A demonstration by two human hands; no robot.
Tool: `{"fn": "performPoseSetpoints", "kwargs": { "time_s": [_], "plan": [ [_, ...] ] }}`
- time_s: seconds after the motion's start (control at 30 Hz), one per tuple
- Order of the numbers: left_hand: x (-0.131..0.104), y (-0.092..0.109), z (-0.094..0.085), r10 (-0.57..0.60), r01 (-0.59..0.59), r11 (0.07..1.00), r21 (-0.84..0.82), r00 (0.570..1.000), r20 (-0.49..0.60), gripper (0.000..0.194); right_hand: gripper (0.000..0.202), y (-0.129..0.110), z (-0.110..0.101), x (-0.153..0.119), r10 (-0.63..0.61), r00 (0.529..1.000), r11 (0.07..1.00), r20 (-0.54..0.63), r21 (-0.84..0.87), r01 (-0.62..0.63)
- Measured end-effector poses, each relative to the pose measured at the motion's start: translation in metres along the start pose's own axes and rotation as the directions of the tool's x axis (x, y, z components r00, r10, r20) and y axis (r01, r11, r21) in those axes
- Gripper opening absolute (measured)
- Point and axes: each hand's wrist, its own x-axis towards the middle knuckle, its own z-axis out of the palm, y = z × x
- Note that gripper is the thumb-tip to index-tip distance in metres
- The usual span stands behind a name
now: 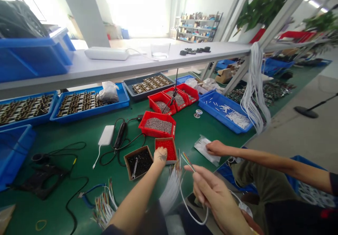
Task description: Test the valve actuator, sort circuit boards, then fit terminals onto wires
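Note:
My left hand reaches into a small cardboard box of red parts. Its fingers curl down among them, and whatever the tips hold is hidden. In my right hand, thumb and fingers pinch a white cable near its stripped end. Thin coloured wires fan out from that end, and the cable loops down below the hand. A bundle of white cables with bare wire ends lies between my arms. Left of the red parts stands a cardboard box of black parts with a wrench on top.
At right, a co-worker's hand rests on a clear plastic bag. Red bins of small metal parts stand behind the boxes. A blue tray holds white pieces. More wires and black cords lie left. A shelf spans the back.

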Motion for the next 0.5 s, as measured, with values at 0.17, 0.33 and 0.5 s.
{"fn": "performPoseSetpoints", "kwargs": {
  "time_s": [0.17, 0.33, 0.5],
  "plan": [
    [-0.019, 0.000, -0.017, -0.025, -0.011, 0.930, -0.368, 0.995, -0.093, 0.030, 0.041, -0.004, -0.002, 0.008, -0.148, 0.988, 0.962, 0.044, -0.223, 0.154],
    [-0.079, 0.017, -0.059, 0.010, -0.123, 0.584, -0.802, 0.989, -0.145, 0.031, 0.036, -0.014, 0.005, 0.009, -0.323, 0.938, 0.817, 0.125, -0.463, 0.344],
    [-0.157, 0.037, -0.096, 0.055, -0.195, 0.174, -0.965, 0.981, -0.188, 0.034, 0.024, -0.028, 0.021, 0.004, -0.425, 0.852, 0.670, 0.306, -0.527, 0.523]
  ]
}}
